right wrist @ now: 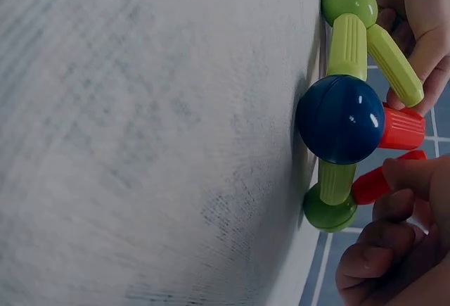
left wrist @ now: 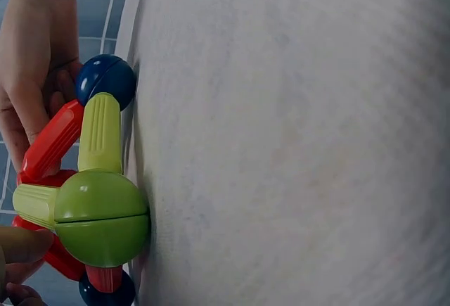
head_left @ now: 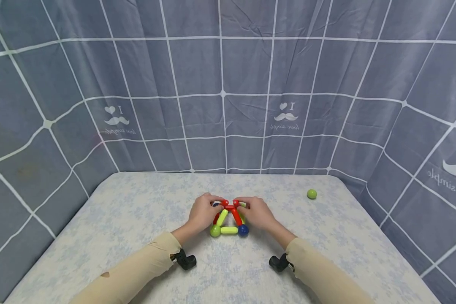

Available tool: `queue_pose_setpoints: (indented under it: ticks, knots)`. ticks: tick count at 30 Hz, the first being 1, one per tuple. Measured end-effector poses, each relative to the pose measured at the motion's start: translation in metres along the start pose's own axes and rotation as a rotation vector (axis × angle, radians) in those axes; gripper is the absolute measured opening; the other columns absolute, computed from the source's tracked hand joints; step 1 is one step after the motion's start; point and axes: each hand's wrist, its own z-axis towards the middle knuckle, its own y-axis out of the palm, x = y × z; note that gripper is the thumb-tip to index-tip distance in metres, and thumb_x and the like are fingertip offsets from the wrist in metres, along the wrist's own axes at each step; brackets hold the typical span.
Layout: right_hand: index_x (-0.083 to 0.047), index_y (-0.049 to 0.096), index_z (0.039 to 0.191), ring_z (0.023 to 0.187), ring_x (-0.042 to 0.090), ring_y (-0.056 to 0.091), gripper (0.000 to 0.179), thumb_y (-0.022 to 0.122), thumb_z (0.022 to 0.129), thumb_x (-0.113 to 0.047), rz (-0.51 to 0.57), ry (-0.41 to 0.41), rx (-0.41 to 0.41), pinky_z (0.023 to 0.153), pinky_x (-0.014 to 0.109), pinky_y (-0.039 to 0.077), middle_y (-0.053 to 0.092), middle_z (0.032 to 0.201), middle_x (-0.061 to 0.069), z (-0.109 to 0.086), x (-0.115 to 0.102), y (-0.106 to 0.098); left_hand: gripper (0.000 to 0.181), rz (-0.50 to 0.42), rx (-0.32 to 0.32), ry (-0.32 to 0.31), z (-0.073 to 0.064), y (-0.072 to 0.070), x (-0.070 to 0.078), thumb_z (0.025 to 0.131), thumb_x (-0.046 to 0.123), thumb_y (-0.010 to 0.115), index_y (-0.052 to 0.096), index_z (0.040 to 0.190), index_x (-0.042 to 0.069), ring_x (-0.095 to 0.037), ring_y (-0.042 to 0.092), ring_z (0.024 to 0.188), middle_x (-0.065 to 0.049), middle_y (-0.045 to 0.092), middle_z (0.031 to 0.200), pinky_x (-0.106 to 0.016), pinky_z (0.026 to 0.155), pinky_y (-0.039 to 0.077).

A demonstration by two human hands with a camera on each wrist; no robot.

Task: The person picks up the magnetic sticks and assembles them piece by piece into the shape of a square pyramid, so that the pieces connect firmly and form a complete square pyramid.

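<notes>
Between the hands stands a frame of magnetic building rods and balls. In the head view its front has a green ball (head_left: 215, 230), a dark blue ball (head_left: 243, 230) and a yellow-green rod (head_left: 229, 230) joining them. A slanted yellow-green rod (head_left: 222, 217) and a slanted red rod (head_left: 237, 217) lean inward toward red pieces (head_left: 230, 207) at the top. My left hand (head_left: 202, 211) pinches a red rod at the upper left. Opposite it, my right hand (head_left: 259, 213) pinches a red rod at the upper right. The fingers partly hide the rear rods and balls.
A loose green ball (head_left: 311, 194) lies at the back right of the table (head_left: 167, 190), which has a pale patterned cover. Grey-blue curtain (head_left: 247, 118) with white lines surrounds the back and sides. Black cameras (head_left: 186, 260) are worn on both wrists.
</notes>
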Motion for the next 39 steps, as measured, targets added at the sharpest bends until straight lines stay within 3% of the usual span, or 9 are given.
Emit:
queue_pose_setpoints:
  ticks: [11, 25, 39]
  knots:
    - [-0.023, 0.072, 0.126, 0.047, 0.011, 0.041, 0.03, 0.067, 0.097, -0.018, -0.128, -0.013, -0.048, 0.045, 0.025, 0.031, 0.048, 0.06, -0.003, -0.001, -0.009, 0.001, 0.017, 0.011, -0.014, 0.009, -0.002, 0.0, -0.002, 0.091, 0.015, 0.073, 0.08, 0.107, 0.019, -0.018, 0.046, 0.065, -0.003, 0.054, 0.08, -0.026, 0.052, 0.033]
    - [-0.024, 0.072, 0.127, 0.049, 0.011, 0.043, 0.031, 0.067, 0.097, -0.019, -0.143, 0.011, -0.054, 0.047, 0.025, 0.032, 0.052, 0.063, -0.002, 0.0, -0.01, 0.002, 0.018, 0.059, -0.012, 0.021, -0.003, 0.0, -0.005, 0.091, 0.016, 0.073, 0.08, 0.107, 0.021, -0.017, 0.046, 0.063, 0.0, 0.054, 0.08, -0.027, 0.053, 0.034]
    - [-0.023, 0.072, 0.127, 0.049, 0.013, 0.043, 0.031, 0.067, 0.097, -0.018, -0.115, 0.031, -0.055, 0.047, 0.025, 0.032, 0.048, 0.061, -0.001, 0.001, -0.009, 0.002, 0.018, 0.064, -0.007, 0.022, -0.002, 0.0, -0.004, 0.089, 0.016, 0.073, 0.08, 0.105, 0.019, -0.017, 0.048, 0.066, 0.0, 0.054, 0.08, -0.027, 0.054, 0.035]
